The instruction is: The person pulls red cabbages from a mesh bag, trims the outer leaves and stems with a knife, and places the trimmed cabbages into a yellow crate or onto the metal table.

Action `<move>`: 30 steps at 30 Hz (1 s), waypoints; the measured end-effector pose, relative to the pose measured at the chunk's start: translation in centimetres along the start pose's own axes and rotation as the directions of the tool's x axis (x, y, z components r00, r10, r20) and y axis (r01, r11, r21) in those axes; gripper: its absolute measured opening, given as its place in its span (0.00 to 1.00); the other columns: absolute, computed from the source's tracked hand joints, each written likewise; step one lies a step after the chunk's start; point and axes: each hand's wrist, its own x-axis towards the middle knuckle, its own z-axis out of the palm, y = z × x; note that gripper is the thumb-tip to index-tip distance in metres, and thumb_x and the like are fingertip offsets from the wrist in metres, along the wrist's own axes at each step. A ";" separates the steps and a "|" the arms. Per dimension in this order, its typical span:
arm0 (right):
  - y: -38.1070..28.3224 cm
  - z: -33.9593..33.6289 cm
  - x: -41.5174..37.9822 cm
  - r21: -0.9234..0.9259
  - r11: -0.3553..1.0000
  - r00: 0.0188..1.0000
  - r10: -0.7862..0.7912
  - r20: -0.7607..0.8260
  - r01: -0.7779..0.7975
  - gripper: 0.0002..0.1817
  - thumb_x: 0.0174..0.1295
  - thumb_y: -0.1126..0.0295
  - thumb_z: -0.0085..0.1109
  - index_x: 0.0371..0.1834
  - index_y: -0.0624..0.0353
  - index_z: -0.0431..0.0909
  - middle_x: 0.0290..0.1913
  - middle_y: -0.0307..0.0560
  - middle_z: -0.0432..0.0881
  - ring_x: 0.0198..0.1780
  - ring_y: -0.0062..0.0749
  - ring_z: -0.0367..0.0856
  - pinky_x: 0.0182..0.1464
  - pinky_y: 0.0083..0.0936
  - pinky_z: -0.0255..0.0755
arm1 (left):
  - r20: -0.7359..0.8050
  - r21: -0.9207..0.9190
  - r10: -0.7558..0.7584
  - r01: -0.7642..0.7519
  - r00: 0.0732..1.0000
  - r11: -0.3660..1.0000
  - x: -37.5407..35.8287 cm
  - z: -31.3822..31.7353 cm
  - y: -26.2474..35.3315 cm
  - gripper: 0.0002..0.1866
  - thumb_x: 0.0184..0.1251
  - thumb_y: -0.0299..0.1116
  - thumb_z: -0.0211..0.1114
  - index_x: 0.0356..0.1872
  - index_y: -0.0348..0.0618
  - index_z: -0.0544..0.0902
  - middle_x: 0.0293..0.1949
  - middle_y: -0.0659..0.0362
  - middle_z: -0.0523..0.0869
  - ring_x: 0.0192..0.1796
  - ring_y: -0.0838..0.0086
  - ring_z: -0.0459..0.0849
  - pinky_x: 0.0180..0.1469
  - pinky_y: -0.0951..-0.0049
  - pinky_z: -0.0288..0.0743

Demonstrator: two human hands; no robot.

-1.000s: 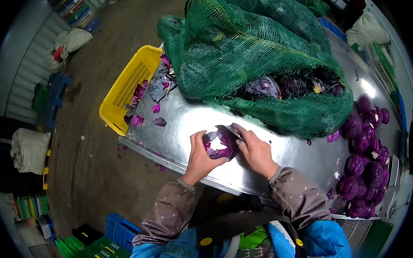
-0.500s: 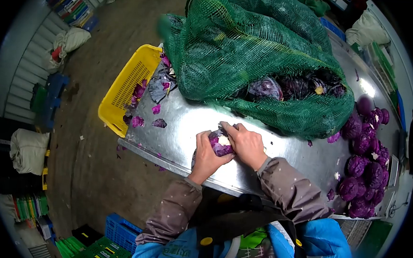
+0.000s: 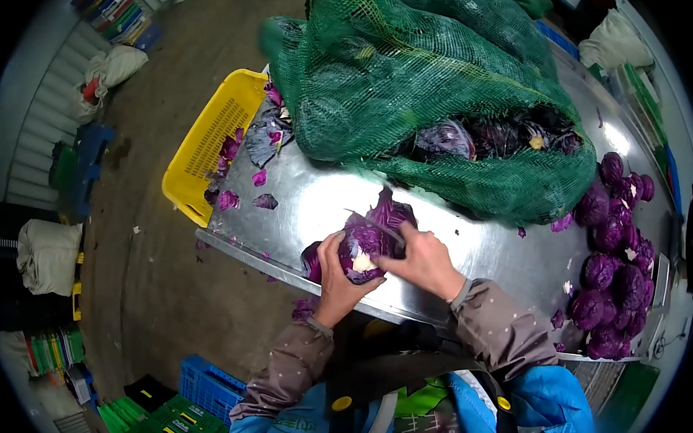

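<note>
My left hand (image 3: 341,280) is wrapped round the left side of a red cabbage (image 3: 363,243), its pale cut stem facing me. On the cabbage's right side, my right hand (image 3: 426,261) is closed, thumb by the stem and fingers curled at the edge. A thin greyish strip (image 3: 383,228) runs from those fingers over the cabbage top; I cannot tell whether it is a blade or a leaf edge. Loose purple outer leaves (image 3: 394,209) stand out behind the cabbage, and another leaf (image 3: 310,260) shows left of my left hand.
A large green mesh sack (image 3: 431,88) of red cabbages lies across the metal table (image 3: 301,194). Peeled cabbages (image 3: 614,270) are piled at the right end. At the left edge is a yellow basket (image 3: 184,173) with leaf scraps. Blue and green crates (image 3: 208,386) stand on the floor below.
The cabbage has turned and shows more purple surface, with outer leaves spread away behind it. My right hand has shifted right and down. A purple piece now appears below the table's front edge.
</note>
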 end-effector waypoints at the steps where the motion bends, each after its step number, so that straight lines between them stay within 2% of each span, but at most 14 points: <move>1: 0.9 1.4 0.0 0.032 0.998 0.997 -0.054 -0.052 0.056 0.26 0.50 0.52 0.65 0.41 0.66 0.77 0.22 0.56 0.80 0.28 0.48 0.82 0.33 0.36 0.75 | -0.001 0.004 0.000 0.000 1.000 1.000 0.0 0.0 0.0 0.53 0.32 0.34 0.82 0.62 0.39 0.58 0.58 0.46 0.60 0.61 0.53 0.63 0.63 0.59 0.62; 2: 2.0 2.4 0.4 0.033 0.998 0.997 -0.053 -0.054 0.055 0.26 0.50 0.52 0.65 0.41 0.66 0.77 0.22 0.56 0.80 0.28 0.48 0.82 0.33 0.36 0.75 | -0.004 0.009 -0.001 0.001 1.000 1.000 0.0 -0.1 -0.1 0.53 0.31 0.34 0.82 0.62 0.39 0.58 0.58 0.46 0.60 0.61 0.53 0.63 0.63 0.58 0.62; 4: 4.4 3.9 1.0 0.482 0.875 0.992 0.020 -0.125 0.043 0.17 0.51 0.61 0.64 0.36 0.65 0.79 0.23 0.57 0.81 0.26 0.44 0.82 0.32 0.34 0.74 | 0.002 -0.024 -0.007 0.007 1.000 1.000 0.0 -0.3 -1.1 0.53 0.31 0.34 0.82 0.63 0.39 0.58 0.59 0.46 0.60 0.62 0.53 0.62 0.63 0.58 0.62; 5: 5.4 4.4 1.1 0.488 0.872 0.990 0.096 -0.104 -0.033 0.12 0.50 0.67 0.62 0.34 0.64 0.81 0.24 0.57 0.81 0.25 0.41 0.81 0.32 0.33 0.73 | 0.007 -0.060 -0.011 0.011 1.000 0.998 0.1 -0.5 -1.5 0.53 0.31 0.35 0.82 0.63 0.40 0.57 0.59 0.47 0.59 0.62 0.53 0.62 0.63 0.58 0.62; 7: 7.8 4.6 1.1 0.438 0.899 0.981 0.103 -0.162 -0.022 0.12 0.50 0.66 0.62 0.33 0.64 0.81 0.25 0.57 0.81 0.27 0.44 0.82 0.32 0.35 0.73 | 0.058 -0.019 -0.004 0.005 0.998 1.000 0.1 -1.5 -1.7 0.53 0.31 0.35 0.82 0.63 0.41 0.58 0.59 0.47 0.60 0.62 0.53 0.62 0.63 0.58 0.62; 9: 7.7 2.9 1.0 0.121 0.986 0.985 0.130 -0.116 -0.116 0.18 0.53 0.60 0.63 0.41 0.61 0.78 0.26 0.56 0.82 0.31 0.53 0.82 0.34 0.40 0.75 | 0.163 0.051 -0.025 0.017 0.986 0.999 0.6 -3.0 -1.5 0.54 0.30 0.35 0.82 0.64 0.46 0.60 0.58 0.48 0.61 0.62 0.53 0.61 0.63 0.58 0.62; 10: 7.1 2.6 0.6 0.121 0.986 0.986 0.125 -0.109 -0.112 0.18 0.53 0.60 0.63 0.41 0.61 0.78 0.26 0.56 0.82 0.31 0.53 0.82 0.34 0.40 0.75 | 0.159 0.055 -0.032 0.024 0.987 0.998 0.7 -3.4 -1.1 0.54 0.30 0.35 0.82 0.64 0.46 0.60 0.58 0.48 0.61 0.62 0.53 0.61 0.63 0.58 0.62; 13: 2.6 1.5 -0.6 0.115 0.963 0.957 -0.217 -0.194 0.242 0.32 0.58 0.56 0.60 0.64 0.50 0.59 0.43 0.56 0.81 0.36 0.52 0.82 0.36 0.42 0.76 | 0.316 0.119 -0.080 0.044 0.945 0.992 1.6 -4.3 0.6 0.53 0.31 0.34 0.82 0.65 0.45 0.61 0.57 0.48 0.63 0.62 0.54 0.64 0.63 0.62 0.64; 14: 1.8 1.7 -0.7 0.016 0.933 0.902 -0.342 -0.262 0.358 0.29 0.60 0.62 0.57 0.66 0.43 0.62 0.44 0.50 0.79 0.34 0.48 0.81 0.31 0.37 0.76 | 0.312 0.118 -0.075 0.040 0.947 0.992 1.7 -4.0 0.3 0.53 0.31 0.34 0.82 0.65 0.45 0.61 0.57 0.48 0.63 0.62 0.54 0.64 0.63 0.62 0.64; 16: 1.3 1.6 -0.8 -0.083 0.898 0.885 -0.439 -0.153 0.431 0.27 0.60 0.66 0.55 0.64 0.37 0.67 0.40 0.45 0.75 0.28 0.40 0.80 0.26 0.30 0.75 | 0.198 -0.085 -0.107 0.125 0.974 0.988 1.2 -3.5 -0.9 0.51 0.32 0.34 0.82 0.63 0.39 0.63 0.58 0.47 0.66 0.61 0.55 0.67 0.62 0.63 0.65; 22: 0.5 2.7 0.3 -0.354 0.816 0.828 -0.535 -0.167 0.456 0.27 0.56 0.70 0.55 0.61 0.36 0.72 0.38 0.42 0.73 0.24 0.33 0.78 0.23 0.27 0.72 | 0.204 -0.027 -0.094 0.101 0.975 0.994 1.6 -3.8 -0.2 0.48 0.36 0.33 0.80 0.62 0.36 0.63 0.58 0.47 0.68 0.62 0.55 0.68 0.63 0.63 0.64; 24: 0.0 2.8 1.4 -0.342 0.813 0.819 -0.547 -0.173 0.471 0.24 0.57 0.72 0.55 0.59 0.41 0.73 0.36 0.44 0.75 0.25 0.37 0.79 0.24 0.28 0.73 | 0.257 0.006 -0.051 0.051 0.965 0.999 1.7 -3.8 -0.2 0.48 0.35 0.32 0.80 0.62 0.36 0.63 0.60 0.47 0.68 0.63 0.54 0.67 0.64 0.62 0.63; 26: 0.7 3.8 3.4 -0.042 0.852 0.763 -0.489 -0.423 0.522 0.18 0.58 0.72 0.54 0.54 0.48 0.76 0.33 0.47 0.79 0.28 0.43 0.80 0.26 0.32 0.73 | 0.244 -0.009 0.016 -0.015 0.970 1.000 1.7 -3.7 -0.4 0.49 0.35 0.31 0.80 0.64 0.37 0.62 0.62 0.47 0.67 0.65 0.54 0.66 0.66 0.62 0.61; 30: 1.4 2.8 3.3 0.067 0.906 0.882 -0.388 -0.267 0.418 0.14 0.58 0.65 0.59 0.47 0.55 0.77 0.34 0.51 0.82 0.33 0.50 0.81 0.34 0.41 0.74 | 0.284 -0.029 0.043 -0.036 0.958 0.999 1.0 -4.3 -0.9 0.52 0.36 0.29 0.79 0.68 0.41 0.59 0.63 0.46 0.65 0.66 0.54 0.64 0.66 0.63 0.61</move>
